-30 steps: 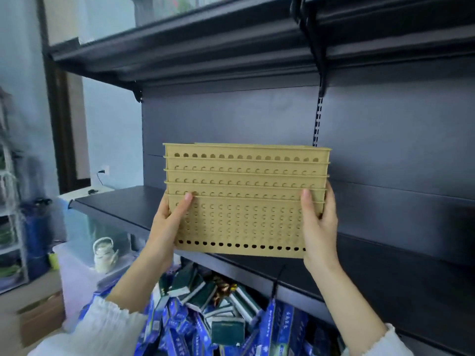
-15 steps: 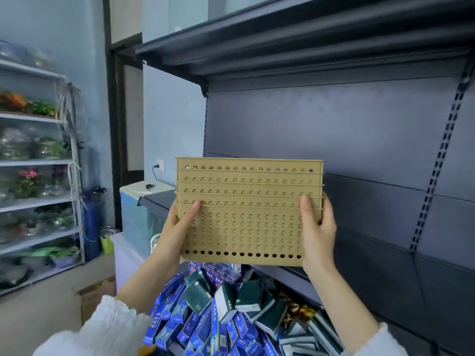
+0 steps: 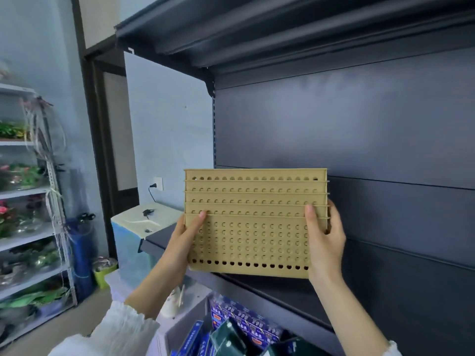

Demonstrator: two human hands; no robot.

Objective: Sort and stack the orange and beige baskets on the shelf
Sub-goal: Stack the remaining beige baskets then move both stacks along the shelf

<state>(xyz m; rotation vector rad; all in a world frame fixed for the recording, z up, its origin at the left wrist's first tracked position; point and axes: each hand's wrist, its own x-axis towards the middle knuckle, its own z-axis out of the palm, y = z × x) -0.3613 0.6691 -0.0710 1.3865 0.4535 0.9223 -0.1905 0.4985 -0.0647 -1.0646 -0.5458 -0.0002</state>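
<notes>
Above dark shelf, left hand and right hand grasp nested beige baskets; blue wall behind.

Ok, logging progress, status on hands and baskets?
Left hand and right hand grip nested beige baskets by the sides. Held above dark shelf. Nothing in the way.

shop: dark gondola shelving, boxed stock piled below

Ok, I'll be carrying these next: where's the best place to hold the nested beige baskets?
Grip the beige basket stack by its two short ends, from either side, as the left hand and right hand do. Thumbs sit under the protruding rims, which probably stops slipping.
</notes>
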